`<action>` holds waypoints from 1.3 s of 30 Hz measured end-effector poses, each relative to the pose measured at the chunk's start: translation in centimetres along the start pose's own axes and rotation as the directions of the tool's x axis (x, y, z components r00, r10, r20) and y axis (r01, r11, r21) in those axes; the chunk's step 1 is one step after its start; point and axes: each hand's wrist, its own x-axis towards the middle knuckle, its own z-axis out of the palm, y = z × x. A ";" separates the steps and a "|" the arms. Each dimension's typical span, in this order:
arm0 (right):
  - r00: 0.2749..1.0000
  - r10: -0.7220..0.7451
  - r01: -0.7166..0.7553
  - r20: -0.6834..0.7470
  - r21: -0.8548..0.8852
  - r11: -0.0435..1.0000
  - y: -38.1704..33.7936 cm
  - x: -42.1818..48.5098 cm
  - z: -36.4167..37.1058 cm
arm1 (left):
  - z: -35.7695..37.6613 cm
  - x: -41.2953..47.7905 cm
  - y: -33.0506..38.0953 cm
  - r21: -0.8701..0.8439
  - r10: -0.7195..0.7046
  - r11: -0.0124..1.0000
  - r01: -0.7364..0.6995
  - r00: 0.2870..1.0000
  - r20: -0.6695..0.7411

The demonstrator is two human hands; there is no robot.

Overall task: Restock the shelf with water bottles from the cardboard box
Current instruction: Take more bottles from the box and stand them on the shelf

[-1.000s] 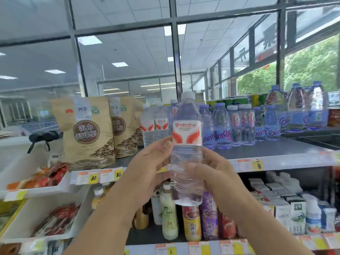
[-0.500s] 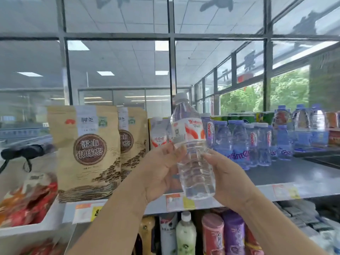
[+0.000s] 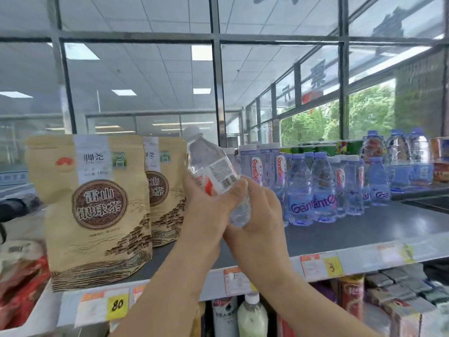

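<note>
Water bottle [image 3: 213, 176] — clear, white cap, red-and-white label with the barcode panel facing the camera. It is held in the air and tilted, cap up and to the left, base down and to the right. It is above the front part of the top shelf [image 3: 364, 229] and rests on nothing.

Left hand [image 3: 206, 215]: back of the hand to the camera, fingers [image 3: 194, 190] clamped round the labelled middle of the bottle. Right hand [image 3: 257, 222]: wrapped round the lower body and base from the right side, fingers curled on the plastic. Both hands grip the bottle.

Surroundings: just left of the bottle stand tan tea pouches [image 3: 97, 205], upright, two visible. Just right stands a row of Ganten bottles [image 3: 313, 190] with pale blue caps, packed close. Bare grey shelf lies in front of that row. Price tags [image 3: 116, 305] run along the shelf lip. The cardboard box is not in view.

Step in hand, as judged: placing — bottle is out of the box and being turned for shelving. Next move calls for righting it to vertical, label forward, then setting it down in the gap between pouches and the Ganten row without knocking either.
</note>
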 end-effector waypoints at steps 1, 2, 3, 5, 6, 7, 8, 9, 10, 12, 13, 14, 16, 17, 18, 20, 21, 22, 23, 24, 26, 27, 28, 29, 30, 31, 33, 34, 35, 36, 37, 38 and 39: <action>1.000 -0.028 0.028 0.004 -0.004 1.000 0.1 -0.1 0.2 | -0.2 0.4 -0.2 0.005 0.015 1.000 -0.015 1.000 0.000; 0.999 -0.034 0.034 0.020 0.008 0.999 0.2 -0.2 0.2 | -0.5 0.7 -0.4 0.000 0.018 1.000 -0.018 1.000 0.004; 0.999 -0.023 0.021 0.045 0.027 0.999 0.3 0.0 0.1 | -0.9 1.1 -0.5 -0.017 0.010 1.000 -0.010 1.000 0.010; 0.993 0.031 -0.038 0.112 0.058 0.998 0.6 0.3 -0.4 | -1.7 1.6 -0.4 -0.086 -0.032 0.996 0.036 0.998 0.049; 0.987 0.067 -0.076 0.148 0.052 0.996 0.8 0.5 -0.6 | -2.1 1.8 -0.3 -0.137 -0.057 0.988 0.070 0.993 0.099; 0.977 0.106 -0.116 0.184 0.041 0.992 1.0 0.8 -0.8 | -2.6 2.0 -0.4 -0.191 -0.084 0.975 0.114 0.984 0.160; 0.964 0.144 -0.158 0.224 0.047 0.986 1.3 0.9 -0.9 | -3.0 2.1 -0.6 -0.238 -0.111 0.957 0.163 0.969 0.219; 0.948 0.172 -0.199 0.268 0.074 0.977 1.4 1.0 -1.0 | -3.5 2.2 -0.7 -0.271 -0.136 0.939 0.212 0.952 0.273; 0.933 0.186 -0.228 0.308 0.106 0.968 1.4 1.0 -1.0 | -3.9 2.2 -0.9 -0.291 -0.156 0.923 0.253 0.935 0.320; 0.924 0.173 -0.231 0.340 0.138 0.963 1.7 0.8 -1.1 | -4.4 2.3 -1.1 -0.334 -0.177 0.892 0.304 0.916 0.361; 0.924 0.166 -0.226 0.345 0.142 0.964 1.8 0.7 -1.1 | -4.7 2.4 -1.2 -0.358 -0.184 0.874 0.330 0.905 0.384; 0.921 0.161 -0.224 0.355 0.143 0.964 1.7 0.7 -1.1 | -4.8 2.6 -1.2 -0.376 -0.184 0.857 0.353 0.891 0.415; 0.905 0.175 -0.238 0.389 0.121 0.964 1.6 0.9 -1.2 | -5.1 2.7 -1.1 -0.373 -0.185 0.844 0.384 0.863 0.470; 0.894 0.193 -0.256 0.405 0.108 0.961 1.7 1.2 -1.1 | -5.1 2.8 -1.1 -0.355 -0.190 0.852 0.385 0.859 0.475; 0.882 0.217 -0.280 0.419 0.095 0.955 2.0 1.4 -1.0 | -5.2 2.9 -1.2 -0.327 -0.195 0.868 0.375 0.861 0.469; 0.867 0.275 -0.331 0.416 0.068 0.941 2.6 1.9 -0.4 | -5.2 3.2 -1.5 -0.263 -0.214 0.899 0.350 0.875 0.434; 0.870 0.299 -0.347 0.393 0.056 0.936 2.8 2.0 -0.2 | -5.1 3.3 -1.4 -0.220 -0.230 0.916 0.336 0.888 0.399; 0.877 0.315 -0.353 0.363 0.044 0.934 3.1 2.0 0.1 | -5.0 3.3 -1.4 -0.157 -0.242 0.937 0.311 0.905 0.349; 0.887 0.320 -0.350 0.332 0.032 0.936 3.4 2.0 0.4 | -4.9 3.4 -1.5 -0.059 -0.248 0.960 0.275 0.926 0.286; 0.895 0.324 -0.347 0.306 0.025 0.937 3.7 1.8 0.8 | -4.7 3.3 -1.6 0.079 -0.244 0.970 0.232 0.941 0.234; 0.900 0.339 -0.361 0.274 0.035 0.932 4.1 1.4 1.6 | -4.3 3.0 -2.3 0.336 -0.210 0.931 0.144 0.963 0.171; 0.901 0.343 -0.366 0.264 0.041 0.930 4.3 1.2 1.9 | -4.2 2.9 -2.8 0.414 -0.183 0.903 0.113 0.974 0.134; 0.904 0.342 -0.363 0.257 0.040 0.931 4.3 1.0 2.2 | -4.3 3.1 -3.3 0.456 -0.154 0.885 0.090 0.982 0.105; 0.907 0.335 -0.353 0.253 0.030 0.935 4.4 1.0 2.3 | -4.4 3.2 -3.5 0.479 -0.133 0.875 0.074 0.987 0.091; 0.909 0.328 -0.341 0.259 0.007 0.940 4.5 1.0 2.3 | -4.6 3.4 -3.6 0.491 -0.124 0.869 0.065 0.988 0.087; 0.906 0.320 -0.324 0.277 -0.034 0.946 4.6 1.0 2.1 | -4.9 3.6 -3.6 0.502 -0.124 0.863 0.066 0.989 0.084; 0.883 0.311 -0.278 0.352 -0.143 0.950 5.1 1.3 1.6 | -5.9 4.2 -3.4 0.541 -0.137 0.837 0.084 0.989 0.059; 0.864 0.315 -0.258 0.393 -0.192 0.947 5.5 1.5 1.3 | -6.3 4.4 -3.2 0.563 -0.143 0.821 0.092 0.989 0.047; 0.847 0.324 -0.241 0.422 -0.238 0.941 5.9 1.8 1.1 | -6.7 4.6 -3.0 0.576 -0.159 0.811 0.107 0.987 0.039; 0.837 0.329 -0.219 0.438 -0.283 0.934 6.4 2.2 0.9 | -7.0 4.9 -2.9 0.577 -0.183 0.806 0.130 0.983 0.034; 0.835 0.330 -0.196 0.439 -0.324 0.926 6.9 2.7 0.8 | -7.2 5.1 -2.9 0.581 -0.204 0.800 0.151 0.979 0.027; 0.840 0.333 -0.178 0.428 -0.361 0.915 7.3 3.2 0.8 | -7.3 5.4 -2.9 0.590 -0.217 0.792 0.159 0.976 0.029; 0.847 0.338 -0.172 0.411 -0.390 0.905 7.7 3.8 0.8 | -7.4 5.6 -3.0 0.602 -0.219 0.784 0.153 0.975 0.037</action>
